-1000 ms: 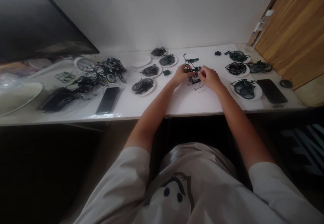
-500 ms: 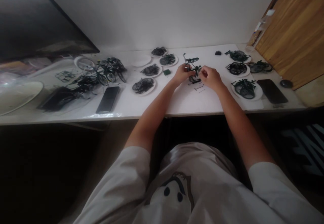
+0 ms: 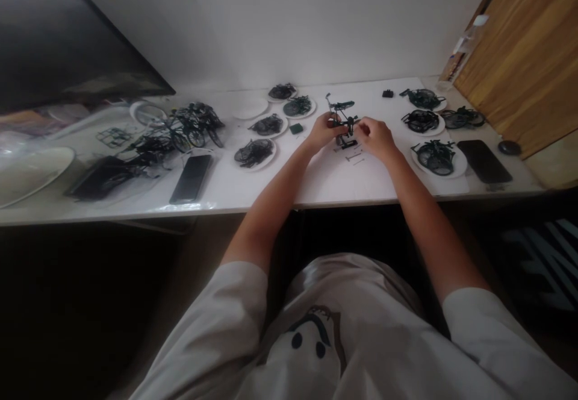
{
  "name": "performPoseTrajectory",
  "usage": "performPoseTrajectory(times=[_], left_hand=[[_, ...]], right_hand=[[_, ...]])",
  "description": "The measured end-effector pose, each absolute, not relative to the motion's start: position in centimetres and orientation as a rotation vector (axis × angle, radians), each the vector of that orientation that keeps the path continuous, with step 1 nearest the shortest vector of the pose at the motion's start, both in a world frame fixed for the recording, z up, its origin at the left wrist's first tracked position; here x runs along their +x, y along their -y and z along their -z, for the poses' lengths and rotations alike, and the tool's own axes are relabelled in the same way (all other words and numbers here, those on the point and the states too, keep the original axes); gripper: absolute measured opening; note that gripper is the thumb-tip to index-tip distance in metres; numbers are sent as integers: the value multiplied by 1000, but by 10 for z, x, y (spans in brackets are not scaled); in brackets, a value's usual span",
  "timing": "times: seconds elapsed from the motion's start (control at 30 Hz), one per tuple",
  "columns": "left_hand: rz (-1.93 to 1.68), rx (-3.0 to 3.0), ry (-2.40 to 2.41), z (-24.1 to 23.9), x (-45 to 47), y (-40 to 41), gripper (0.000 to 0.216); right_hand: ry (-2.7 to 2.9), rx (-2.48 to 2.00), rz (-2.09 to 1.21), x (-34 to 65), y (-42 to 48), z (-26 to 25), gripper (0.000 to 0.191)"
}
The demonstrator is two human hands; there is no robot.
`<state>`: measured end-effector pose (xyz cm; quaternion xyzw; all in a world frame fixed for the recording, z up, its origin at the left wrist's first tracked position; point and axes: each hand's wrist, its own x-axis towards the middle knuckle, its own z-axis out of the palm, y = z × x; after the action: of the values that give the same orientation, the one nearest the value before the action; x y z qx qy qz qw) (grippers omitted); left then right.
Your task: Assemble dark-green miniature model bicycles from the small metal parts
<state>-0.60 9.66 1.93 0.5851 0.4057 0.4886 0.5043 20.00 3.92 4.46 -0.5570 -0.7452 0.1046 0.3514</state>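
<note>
A dark model bicycle frame (image 3: 344,106) with a saddle and handlebar stands on the white board in front of me. My left hand (image 3: 324,131) is closed round its lower left part. At the frame's right side my right hand (image 3: 374,137) is pinched, with the fingertips by the crank area; whatever they hold is too small to make out. Just below the frame lies a dark part (image 3: 348,144). Small thin tools or rods (image 3: 354,158) rest on the board nearer to me. A small green block (image 3: 296,128) is left of my left hand.
White plates with dark bicycle parts stand on the left (image 3: 271,158) and right (image 3: 461,162). Assembled model bicycles (image 3: 196,124) crowd the table's left. One phone (image 3: 192,178) lies left, another (image 3: 484,161) right. A clear bottle (image 3: 469,41) stands at the back right.
The view has shifted very slightly. Both hands stay at the bicycle frame, with only a small movement of the right fingers.
</note>
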Motion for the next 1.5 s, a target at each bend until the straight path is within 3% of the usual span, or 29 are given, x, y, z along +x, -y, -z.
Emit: performPoseTrajectory(times=[0.1, 0.37, 0.43, 0.6, 0.67, 0.87, 0.93, 1.07, 1.13, 1.33, 1.4, 1.5], left_hand=[[-1166, 1428, -984, -20, -7, -96, 37], [-1161, 1462, -1007, -17, -4, -94, 34], [-1168, 1447, -1009, -18, -4, -95, 34], [-1161, 1424, -1049, -19, -4, -95, 35], [-1148, 1422, -1054, -20, -3, -94, 33], [-1146, 1426, -1035, -22, -4, -92, 36], [-1157, 1415, -1029, -22, -5, -93, 38], [-1167, 1417, -1024, -22, -6, -94, 35], [-1163, 1427, -1023, -21, -6, -94, 34], [-1148, 1451, -1012, -22, -5, -92, 35], [-1148, 1447, -1019, -22, -5, -92, 35], [-1157, 1450, -1043, -24, -5, -91, 34]], right_hand=[[1968, -1445, -268, 200, -39, -45, 23], [1969, -1576, -290, 201, -47, -41, 59], [1927, -1573, -301, 201, -45, -42, 50], [1930, -1506, -301, 202, -43, -41, 9], [1967, -1487, -301, 202, -45, -39, 13], [1973, -1504, -303, 202, -48, -37, 50], [1946, -1481, -327, 202, -46, -38, 46], [1932, -1415, -353, 202, -45, -38, 17], [1959, -1419, -336, 202, -46, -37, 19], [1994, -1470, -339, 203, -48, -38, 49], [1962, -1475, -349, 203, -46, -39, 45], [1939, -1465, -366, 202, -45, -39, 23]])
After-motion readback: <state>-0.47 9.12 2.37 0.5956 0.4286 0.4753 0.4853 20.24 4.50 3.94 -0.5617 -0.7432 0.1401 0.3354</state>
